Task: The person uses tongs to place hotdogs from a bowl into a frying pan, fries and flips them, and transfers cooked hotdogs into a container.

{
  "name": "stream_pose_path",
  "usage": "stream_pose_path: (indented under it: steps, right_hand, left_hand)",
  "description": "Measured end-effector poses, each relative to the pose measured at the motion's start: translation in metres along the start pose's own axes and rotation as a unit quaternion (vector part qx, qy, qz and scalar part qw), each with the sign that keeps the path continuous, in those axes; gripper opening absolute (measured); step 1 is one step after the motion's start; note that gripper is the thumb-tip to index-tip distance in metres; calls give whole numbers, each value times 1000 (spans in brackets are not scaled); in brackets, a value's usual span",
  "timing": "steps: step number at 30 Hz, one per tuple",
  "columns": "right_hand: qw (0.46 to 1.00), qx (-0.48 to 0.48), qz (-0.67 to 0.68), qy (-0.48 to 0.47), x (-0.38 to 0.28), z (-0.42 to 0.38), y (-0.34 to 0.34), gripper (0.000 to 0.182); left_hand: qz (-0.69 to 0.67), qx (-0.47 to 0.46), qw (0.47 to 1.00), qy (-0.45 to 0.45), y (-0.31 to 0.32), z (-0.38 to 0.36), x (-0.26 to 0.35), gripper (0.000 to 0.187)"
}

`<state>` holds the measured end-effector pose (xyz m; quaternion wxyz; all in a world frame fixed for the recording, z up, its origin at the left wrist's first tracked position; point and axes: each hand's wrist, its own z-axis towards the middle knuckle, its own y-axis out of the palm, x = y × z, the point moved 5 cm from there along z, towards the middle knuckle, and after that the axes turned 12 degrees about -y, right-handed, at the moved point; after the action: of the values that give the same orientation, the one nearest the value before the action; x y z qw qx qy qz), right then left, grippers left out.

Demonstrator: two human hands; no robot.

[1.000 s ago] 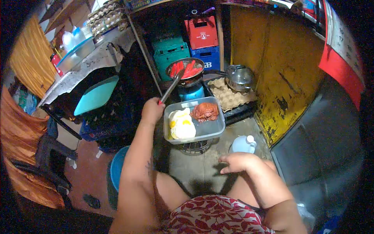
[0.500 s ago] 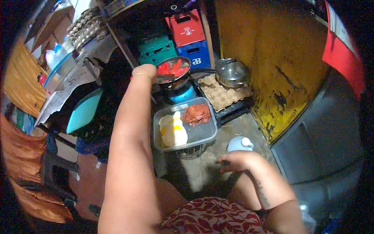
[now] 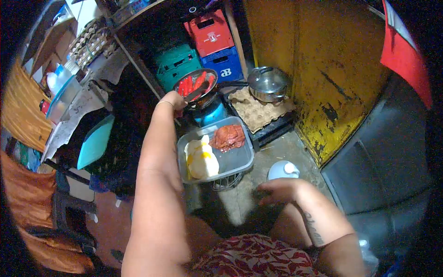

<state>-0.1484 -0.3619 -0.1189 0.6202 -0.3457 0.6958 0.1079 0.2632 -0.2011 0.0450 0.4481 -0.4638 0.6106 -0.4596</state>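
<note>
At the rim of a frying pan (image 3: 212, 75), my left hand (image 3: 173, 100) is closed around the handle of a spatula (image 3: 197, 92). The spatula's dark blade lies over the red sausages (image 3: 186, 86) inside the pan. Below the pan is a blue stove or gas canister (image 3: 212, 115). My right hand (image 3: 280, 189) hangs bent at the wrist, fingers loosely apart, holding nothing. It is nearest to a pale jug with a white cap (image 3: 282, 171). Between my arms stands a clear plastic tub (image 3: 233, 162) with fried eggs (image 3: 202, 161) and a mound of reddish meat (image 3: 228, 137).
A lidded steel pot (image 3: 267, 85) sits on an egg carton tray (image 3: 258, 111) right of the pan. Red (image 3: 210, 36), blue (image 3: 224, 64) and green (image 3: 177, 67) crates are behind. A worn yellow panel (image 3: 314, 69) borders the right. Stacked egg trays (image 3: 92, 44) stand at the left.
The spatula's blade now shows across the sausages, and my left hand looks lower against the pan. The whole view has shifted a little. My right hand stays nearly in place.
</note>
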Motion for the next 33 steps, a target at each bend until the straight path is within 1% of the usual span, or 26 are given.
stream_pose_path:
  steps: [1,2,3,4,5,6,7,8,10,11,12,14,15,17,18,20,21,23,24,26,27,29,33]
  right_hand:
    - [999,-30,-34,-29,5,5,2,51]
    - [997,-42,-52,-42,27,13,3,51]
    - [995,-54,-69,-56,49,21,5,51]
    - [959,-16,-87,-269,77,30,8,49]
    - [925,1,-91,-370,67,23,9,49]
    - [879,21,-99,-466,57,14,11,48]
    - [959,-24,-153,-238,15,15,8,46]
    - [978,-69,-199,3,5,9,4,44]
    - [975,-72,-208,-9,5,10,3,43]
    - [973,-74,-219,-21,5,11,3,41]
    - [973,-75,-219,-22,9,14,3,41]
    - [973,-80,-218,-16,18,17,3,40]
    - [973,-80,-216,-16,12,15,2,40]
    - [978,-62,-200,-3,-6,9,-2,40]
    - [978,-62,-200,-3,-5,9,-2,40]
    - [980,-32,-191,-53,-6,7,-2,41]
    - [980,-32,-190,-52,-9,5,-3,41]
    - [977,-42,-208,-20,-18,2,-6,47]
    - [977,-41,-208,-21,-18,0,-6,47]
    - [980,-13,-195,-39,-18,-3,-7,57]
    - [980,-13,-194,-40,-20,-3,-7,57]
    - [983,-31,-181,-6,-20,-4,-9,65]
    - [986,-25,-162,-35,-29,-4,-13,66]
  left_hand:
    - [28,34,999,28,2,4,5,32]
    - [56,69,995,53,4,7,11,37]
    - [5,35,999,26,6,9,13,35]
    - [-46,-2,999,-2,11,10,17,33]
    - [-46,-4,999,1,13,14,21,33]
    - [-33,41,999,-2,12,19,23,30]
    - [-19,86,996,-7,11,21,23,27]
    - [-19,84,996,-7,9,11,25,27]
    - [-75,170,982,-26,-15,-27,25,28]
    - [-70,178,981,-16,-16,-34,25,28]
    - [-69,178,981,-17,-17,-39,26,28]
    - [-26,159,987,-5,-15,-50,32,27]
    - [-8,143,990,-4,-15,-56,34,27]
    - [-15,142,990,-11,-5,-52,33,27]
    - [-22,143,989,-17,-3,-54,33,27]
    - [-27,147,988,-23,-2,-59,33,28]
    - [-36,152,987,-24,0,-56,30,28]
    - [-48,165,985,-23,10,-40,23,27]
    - [-47,166,985,-22,7,-44,24,27]
    - [-15,134,991,-13,3,-52,25,27]
    - [-13,134,991,-13,-2,-56,25,27]
    - [3,124,992,-7,-9,-61,26,27]
    - [36,108,993,10,-15,-46,30,27]
